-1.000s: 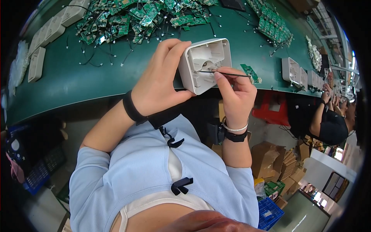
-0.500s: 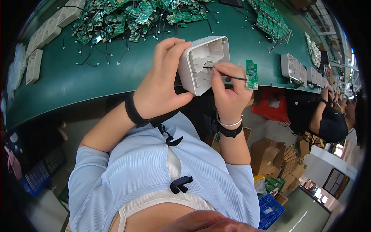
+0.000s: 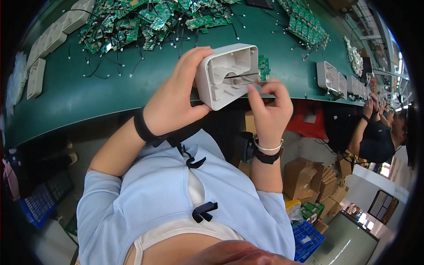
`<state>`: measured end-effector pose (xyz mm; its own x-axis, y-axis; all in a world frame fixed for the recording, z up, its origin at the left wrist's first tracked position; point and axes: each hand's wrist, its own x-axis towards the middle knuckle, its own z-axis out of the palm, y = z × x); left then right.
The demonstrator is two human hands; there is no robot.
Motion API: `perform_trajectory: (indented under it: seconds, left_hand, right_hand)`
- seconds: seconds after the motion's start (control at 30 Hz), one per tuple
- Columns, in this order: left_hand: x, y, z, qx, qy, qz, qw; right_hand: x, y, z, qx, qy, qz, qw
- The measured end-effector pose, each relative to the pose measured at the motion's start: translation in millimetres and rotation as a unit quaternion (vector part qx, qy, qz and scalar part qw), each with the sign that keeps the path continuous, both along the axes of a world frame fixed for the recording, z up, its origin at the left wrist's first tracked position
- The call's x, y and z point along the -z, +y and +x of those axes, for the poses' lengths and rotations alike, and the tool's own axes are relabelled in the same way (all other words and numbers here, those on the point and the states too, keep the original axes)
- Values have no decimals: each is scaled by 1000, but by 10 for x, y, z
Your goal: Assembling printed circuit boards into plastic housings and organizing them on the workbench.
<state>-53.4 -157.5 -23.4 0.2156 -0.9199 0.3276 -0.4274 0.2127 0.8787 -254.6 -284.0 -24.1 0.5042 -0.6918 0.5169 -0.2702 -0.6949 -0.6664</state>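
Observation:
My left hand point(image 3: 176, 99) is closed round the left side of a white plastic housing point(image 3: 206, 84), fingers at its top and thumb below. The housing's open side faces up, showing ribs, posts and a round recess. A thin black cable point(image 3: 243, 75) crosses its inside and runs over the right wall to a small green circuit board point(image 3: 263, 68), which stands just beyond that wall. My right hand point(image 3: 273, 104) is by the housing's lower right corner, thumb and bent forefinger apart. Its fingertips are close below the board; whether they touch it is hard to see.
A heap of green circuit boards with black cables point(image 3: 145, 22) covers the far bench point(image 3: 154, 75); more boards point(image 3: 307, 26) lie at right. White housings point(image 3: 36, 78) line the left, others point(image 3: 327, 75) the right. A co-worker point(image 3: 375, 137) works at far right. Cardboard boxes point(image 3: 302, 176) stand below.
My right hand has let go of the cable and drawn slightly right and down. The circuit board has moved left, close to the housing's right wall. The housing has shifted slightly left.

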Motion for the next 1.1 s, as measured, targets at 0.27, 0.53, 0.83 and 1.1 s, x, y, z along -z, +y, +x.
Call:
perform_trajectory:
  seconds: [0.27, 0.53, 0.83, 1.1]
  left_hand:
    - [-48, 11, 70, 8, 26, 37, 999]
    - [-81, 46, 92, -9, 74, 97, 992]
    - [-33, 55, 153, -20, 80, 122, 989]
    - [96, 52, 137, -11, 1, 0, 1000]
  right_hand:
    - [-71, -149, -43, 42, -14, -65, 997]
    - [-304, 130, -115, -179, 126, -207, 953]
    - [-92, 163, -11, -196, 58, -92, 975]
    - [-223, 139, 155, -194, 85, -17, 977]
